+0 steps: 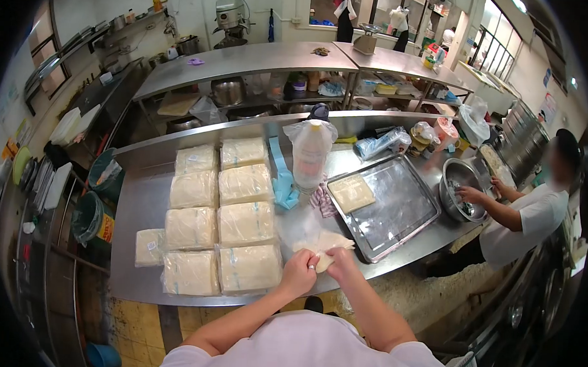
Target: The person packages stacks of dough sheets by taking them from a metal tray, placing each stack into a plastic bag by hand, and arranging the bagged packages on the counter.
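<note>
My left hand (pixel 299 272) and my right hand (pixel 340 264) are close together at the front edge of the steel table, fingers closed on a clear plastic bag (pixel 314 241) with something pale in it. Two columns of wrapped pale slabs (pixel 246 220) lie to the left, with a smaller packet (pixel 150 248) beside them. Beyond my hands stands a large clear bottle (pixel 310 155) under plastic, next to a blue strip (pixel 282 180) and a striped cloth (pixel 324 201). On the metal tray (pixel 396 235) to the right rests one pale slab (pixel 351 192).
At the right a co-worker (pixel 529 214) has both hands at a steel bowl (pixel 459 189). Plastic packages (pixel 383 144) lie behind the tray. A raised ledge (pixel 244 125) runs along the table's back. Bins (pixel 92 218) stand at the left.
</note>
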A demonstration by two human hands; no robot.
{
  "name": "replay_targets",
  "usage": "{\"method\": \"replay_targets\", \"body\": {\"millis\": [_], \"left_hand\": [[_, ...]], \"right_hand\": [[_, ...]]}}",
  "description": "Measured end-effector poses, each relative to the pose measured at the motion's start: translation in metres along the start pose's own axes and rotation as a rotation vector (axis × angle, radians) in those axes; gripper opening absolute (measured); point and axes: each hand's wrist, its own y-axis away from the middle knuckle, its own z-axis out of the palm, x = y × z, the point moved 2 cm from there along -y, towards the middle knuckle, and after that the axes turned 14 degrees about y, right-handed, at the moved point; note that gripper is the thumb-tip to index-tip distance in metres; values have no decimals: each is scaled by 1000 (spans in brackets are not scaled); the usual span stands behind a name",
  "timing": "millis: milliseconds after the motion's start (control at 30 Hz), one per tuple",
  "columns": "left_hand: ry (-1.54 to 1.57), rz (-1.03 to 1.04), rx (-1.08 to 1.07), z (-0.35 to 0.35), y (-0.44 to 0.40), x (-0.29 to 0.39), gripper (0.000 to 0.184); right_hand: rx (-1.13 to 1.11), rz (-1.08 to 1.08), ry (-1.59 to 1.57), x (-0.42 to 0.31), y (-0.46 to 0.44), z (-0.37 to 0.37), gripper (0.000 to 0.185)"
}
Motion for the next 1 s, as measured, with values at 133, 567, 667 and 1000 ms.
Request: {"method": "replay_targets", "body": {"millis": [133, 567, 667, 1000], "left_hand": [[-44, -129, -93, 19, 24, -34, 11], [-162, 156, 16, 44, -44, -20, 11], [-187, 116, -93, 57, -66, -44, 9], [-216, 190, -419, 94, -56, -34, 12]], "right_hand": [[112, 89, -137, 5, -14, -2, 42], [-78, 16, 63, 68, -13, -48, 35], [53, -26, 40, 50, 13, -4, 36], [4, 181, -17, 76, 7, -44, 40]]}}
